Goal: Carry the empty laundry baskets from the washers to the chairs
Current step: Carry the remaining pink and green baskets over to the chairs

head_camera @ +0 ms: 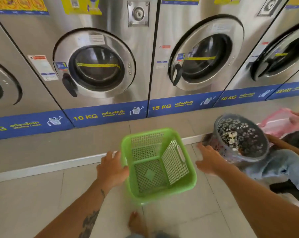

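A green plastic laundry basket [158,166] stands empty on the tiled floor in front of the 10 KG and 15 KG washers. My left hand [111,166] is against its left rim, thumb touching the rim, fingers spread. My right hand [209,160] hovers open a short gap off the basket's right rim. At the right, another person's arm holds a grey round basket [241,138] with some cloth in it. Their other hand is on a pink basket [281,123] behind it.
A row of steel front-loading washers [97,69] stands on a raised grey step [59,148] with a white edge. The other person's jeans-clad leg [279,167] fills the right side. My bare foot [136,222] is just below the green basket.
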A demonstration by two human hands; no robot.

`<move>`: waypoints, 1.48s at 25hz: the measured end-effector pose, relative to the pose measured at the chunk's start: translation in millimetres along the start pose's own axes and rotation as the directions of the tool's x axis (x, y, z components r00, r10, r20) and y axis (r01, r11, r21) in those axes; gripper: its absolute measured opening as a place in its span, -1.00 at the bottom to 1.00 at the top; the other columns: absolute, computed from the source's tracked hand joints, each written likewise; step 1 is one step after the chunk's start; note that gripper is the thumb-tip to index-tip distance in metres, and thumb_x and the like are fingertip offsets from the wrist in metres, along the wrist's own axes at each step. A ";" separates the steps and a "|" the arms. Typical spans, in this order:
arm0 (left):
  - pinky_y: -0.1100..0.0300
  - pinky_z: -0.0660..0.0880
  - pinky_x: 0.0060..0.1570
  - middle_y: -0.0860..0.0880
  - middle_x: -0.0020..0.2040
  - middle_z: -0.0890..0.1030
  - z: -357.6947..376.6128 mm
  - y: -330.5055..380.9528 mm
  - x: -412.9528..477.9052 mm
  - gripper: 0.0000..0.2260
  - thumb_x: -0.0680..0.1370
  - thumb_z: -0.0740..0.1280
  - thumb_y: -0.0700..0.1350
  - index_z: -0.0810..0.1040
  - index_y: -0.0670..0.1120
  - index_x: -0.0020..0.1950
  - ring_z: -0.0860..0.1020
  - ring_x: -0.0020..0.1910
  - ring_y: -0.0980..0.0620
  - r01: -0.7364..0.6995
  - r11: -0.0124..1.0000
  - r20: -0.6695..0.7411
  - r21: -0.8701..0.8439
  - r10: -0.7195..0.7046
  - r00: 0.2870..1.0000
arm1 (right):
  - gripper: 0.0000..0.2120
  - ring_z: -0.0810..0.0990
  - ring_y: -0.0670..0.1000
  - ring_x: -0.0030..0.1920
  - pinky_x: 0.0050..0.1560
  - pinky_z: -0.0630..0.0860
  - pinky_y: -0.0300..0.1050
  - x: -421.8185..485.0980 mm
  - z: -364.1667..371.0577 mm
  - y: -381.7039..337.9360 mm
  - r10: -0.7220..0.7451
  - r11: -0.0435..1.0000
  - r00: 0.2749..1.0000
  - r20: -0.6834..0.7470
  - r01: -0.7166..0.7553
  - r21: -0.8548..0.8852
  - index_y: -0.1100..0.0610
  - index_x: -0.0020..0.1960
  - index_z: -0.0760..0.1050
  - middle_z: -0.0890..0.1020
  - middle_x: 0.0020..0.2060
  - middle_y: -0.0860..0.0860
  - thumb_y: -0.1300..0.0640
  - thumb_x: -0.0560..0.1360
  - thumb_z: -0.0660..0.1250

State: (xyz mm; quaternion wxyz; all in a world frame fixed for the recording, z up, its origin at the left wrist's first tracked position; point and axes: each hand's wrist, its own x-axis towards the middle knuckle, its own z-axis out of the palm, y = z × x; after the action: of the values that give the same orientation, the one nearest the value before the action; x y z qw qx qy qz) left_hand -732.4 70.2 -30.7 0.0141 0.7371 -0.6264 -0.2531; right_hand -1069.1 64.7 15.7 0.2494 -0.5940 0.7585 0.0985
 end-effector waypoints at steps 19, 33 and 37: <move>-0.10 0.51 0.14 -0.17 0.58 -0.15 232.7 -45.6 167.8 -0.03 0.36 0.37 -0.35 -0.19 -0.07 0.58 0.27 0.41 -0.32 0.169 0.986 -0.034 -0.009 -0.169 0.985 | -0.13 0.50 0.30 0.10 0.02 0.54 0.14 269.0 196.1 47.7 -0.134 0.990 0.989 -0.061 0.131 -0.054 -0.06 0.51 0.03 0.17 0.42 0.15 0.32 0.37 0.39; -0.08 0.46 0.16 -0.21 0.36 0.42 3.7 -23.9 -12.4 -0.26 0.24 0.35 -0.24 0.33 -0.14 0.45 0.44 0.26 -0.28 0.265 0.954 -0.288 -0.139 -0.295 0.911 | -0.18 0.53 0.25 0.20 0.12 0.53 0.12 110.5 -18.3 -22.8 -0.408 0.911 0.909 -0.081 0.400 -0.098 -0.04 0.48 0.21 0.34 0.35 0.09 0.22 0.25 0.36; -0.06 0.46 0.11 -0.20 0.33 0.44 -23.8 -6.3 -126.3 -0.27 0.27 0.38 -0.28 0.32 -0.13 0.45 0.46 0.22 -0.27 0.368 0.899 -0.409 -0.238 -0.436 0.801 | -0.19 0.49 0.21 0.27 0.16 0.51 0.10 60.6 -58.3 -50.3 -0.604 0.793 0.796 -0.047 0.594 -0.135 -0.04 0.50 0.21 0.33 0.36 0.09 0.17 0.30 0.40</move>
State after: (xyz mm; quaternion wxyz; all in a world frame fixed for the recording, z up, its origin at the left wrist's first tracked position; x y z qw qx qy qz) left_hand -728.3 182.1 32.8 0.1598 0.8884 -0.4142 -0.1169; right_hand -1046.8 -26.7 43.0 0.2003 -0.8204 0.5347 0.0313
